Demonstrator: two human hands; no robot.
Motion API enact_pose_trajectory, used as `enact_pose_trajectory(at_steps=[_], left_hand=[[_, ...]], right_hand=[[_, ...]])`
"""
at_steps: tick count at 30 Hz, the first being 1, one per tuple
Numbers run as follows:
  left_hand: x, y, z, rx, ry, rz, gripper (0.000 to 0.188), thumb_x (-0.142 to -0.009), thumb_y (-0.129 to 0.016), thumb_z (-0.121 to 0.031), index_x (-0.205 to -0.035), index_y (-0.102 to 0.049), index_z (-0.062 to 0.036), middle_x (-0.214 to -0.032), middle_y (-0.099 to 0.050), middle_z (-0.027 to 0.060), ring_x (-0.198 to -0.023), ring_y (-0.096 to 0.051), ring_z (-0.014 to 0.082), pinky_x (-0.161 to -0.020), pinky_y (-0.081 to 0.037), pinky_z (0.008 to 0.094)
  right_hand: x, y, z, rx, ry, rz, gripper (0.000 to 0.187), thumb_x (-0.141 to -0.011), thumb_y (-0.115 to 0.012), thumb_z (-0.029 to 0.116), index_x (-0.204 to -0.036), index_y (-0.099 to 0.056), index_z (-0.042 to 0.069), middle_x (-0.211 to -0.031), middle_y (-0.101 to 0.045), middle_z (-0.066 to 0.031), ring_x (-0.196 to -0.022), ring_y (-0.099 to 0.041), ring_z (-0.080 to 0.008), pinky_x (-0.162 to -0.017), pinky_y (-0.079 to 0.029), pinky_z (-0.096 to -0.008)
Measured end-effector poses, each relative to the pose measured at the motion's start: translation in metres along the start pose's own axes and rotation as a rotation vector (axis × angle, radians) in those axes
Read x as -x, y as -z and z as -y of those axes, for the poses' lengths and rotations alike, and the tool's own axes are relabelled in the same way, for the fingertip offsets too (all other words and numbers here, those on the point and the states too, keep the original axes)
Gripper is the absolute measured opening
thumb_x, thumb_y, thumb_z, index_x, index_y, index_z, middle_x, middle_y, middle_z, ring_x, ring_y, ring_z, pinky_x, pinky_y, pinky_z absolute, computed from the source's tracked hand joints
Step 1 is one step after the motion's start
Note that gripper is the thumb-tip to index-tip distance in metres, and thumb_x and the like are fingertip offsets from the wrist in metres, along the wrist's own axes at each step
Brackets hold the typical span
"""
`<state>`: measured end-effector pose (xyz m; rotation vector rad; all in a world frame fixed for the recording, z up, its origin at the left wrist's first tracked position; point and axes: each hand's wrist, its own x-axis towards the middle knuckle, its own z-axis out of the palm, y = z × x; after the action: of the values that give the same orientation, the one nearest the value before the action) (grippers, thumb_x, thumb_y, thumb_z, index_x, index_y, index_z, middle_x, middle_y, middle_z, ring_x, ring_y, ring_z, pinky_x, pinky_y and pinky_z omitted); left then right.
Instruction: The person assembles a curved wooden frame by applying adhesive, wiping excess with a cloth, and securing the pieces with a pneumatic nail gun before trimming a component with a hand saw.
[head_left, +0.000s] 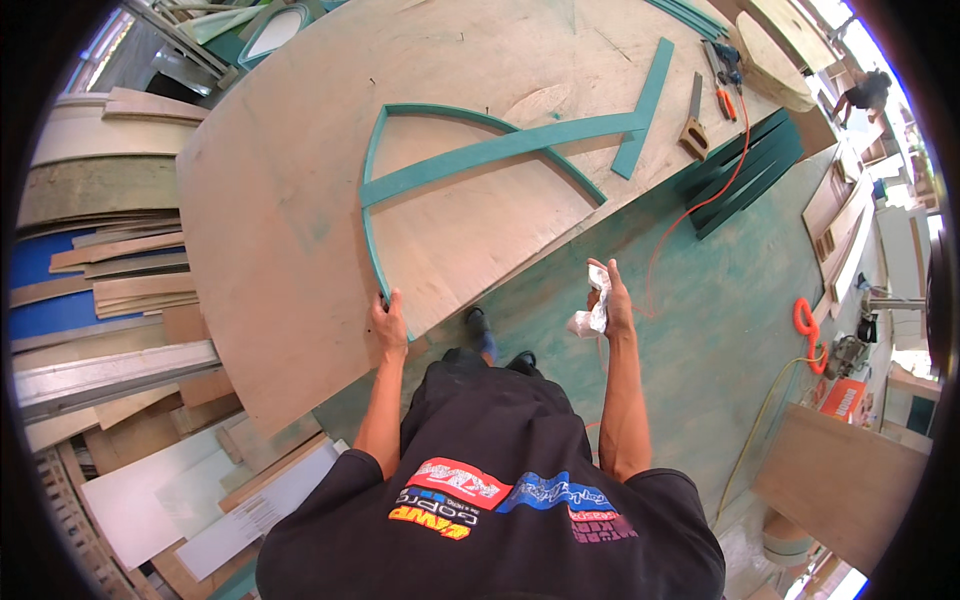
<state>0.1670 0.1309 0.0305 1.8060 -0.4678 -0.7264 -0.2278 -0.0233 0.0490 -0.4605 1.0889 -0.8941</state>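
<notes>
On the plywood worktable lies a teal frame (372,235) of thin strips, with one curved side. Its near end reaches the table's edge, where my left hand (390,322) closes round it. A wide teal slat (490,152) lies across the frame and runs right to a teal crosspiece (643,110), making a T shape. Off the table's front edge, above the floor, my right hand (618,305) grips a crumpled white wad (592,310). Whether the wad is cloth, paper or plastic I cannot tell.
A handsaw (694,125) and an orange-handled tool (724,100) lie at the table's far right. An orange cord (690,215) hangs to the floor past dark green boards (745,170). Stacked planks (120,255) fill the left. Another person (868,92) is far right.
</notes>
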Motion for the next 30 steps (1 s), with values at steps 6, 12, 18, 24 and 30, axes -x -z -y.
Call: enact_pose_trajectory(at_steps=[6,12,18,24,30], left_hand=[[-0.016,-0.015,-0.026,-0.339,0.010,-0.090,0.041,-0.104,-0.058,-0.039,-0.094,-0.063,0.0004,-0.088,-0.059,0.0129,-0.084,-0.057,0.0245,-0.077,-0.045,0.0424],[-0.031,-0.028,-0.011,-0.724,-0.230,-0.323,0.040,-0.103,-0.057,-0.034,-0.086,-0.062,0.0011,-0.084,-0.065,0.0194,-0.083,-0.062,0.0437,-0.075,-0.046,0.0546],[-0.033,-0.033,-0.013,-0.876,-0.182,-0.347,0.032,-0.101,-0.060,-0.028,-0.086,-0.060,-0.0004,-0.086,-0.065,0.0183,-0.083,-0.063,0.0438,-0.071,-0.048,0.0535],[-0.031,-0.032,-0.016,-0.743,-0.194,-0.383,0.034,-0.100,-0.061,-0.028,-0.082,-0.056,0.0003,-0.081,-0.062,0.0212,-0.077,-0.060,0.0443,-0.069,-0.045,0.0531],[-0.033,-0.039,-0.012,-0.918,-0.220,-0.423,0.028,-0.100,-0.061,-0.027,-0.090,-0.059,-0.0012,-0.086,-0.066,0.0203,-0.079,-0.064,0.0434,-0.069,-0.049,0.0528]], right_hand=[[-0.009,0.015,0.030,0.063,-0.038,-0.052,0.049,-0.100,-0.063,0.041,-0.123,-0.066,-0.002,-0.083,-0.066,-0.0015,-0.057,-0.051,-0.0086,-0.050,-0.043,-0.0273],[0.002,0.030,0.064,-0.008,0.109,0.074,0.042,-0.092,-0.057,0.016,-0.129,-0.060,-0.003,-0.111,-0.070,-0.0108,-0.097,-0.065,-0.0187,-0.089,-0.053,-0.0359],[-0.032,0.044,0.123,0.191,0.383,0.062,0.042,-0.091,-0.059,-0.008,-0.133,-0.055,-0.006,-0.126,-0.067,-0.0114,-0.112,-0.065,-0.0197,-0.101,-0.050,-0.0333],[-0.108,0.005,0.213,0.198,0.621,0.026,0.046,-0.093,-0.068,-0.006,-0.137,-0.054,-0.003,-0.123,-0.067,-0.0058,-0.112,-0.063,-0.0154,-0.100,-0.048,-0.0308],[-0.249,-0.057,0.292,0.388,0.752,0.134,0.032,-0.090,-0.076,0.001,-0.118,-0.061,0.001,-0.109,-0.068,-0.0033,-0.104,-0.063,-0.0115,-0.091,-0.047,-0.0265]])
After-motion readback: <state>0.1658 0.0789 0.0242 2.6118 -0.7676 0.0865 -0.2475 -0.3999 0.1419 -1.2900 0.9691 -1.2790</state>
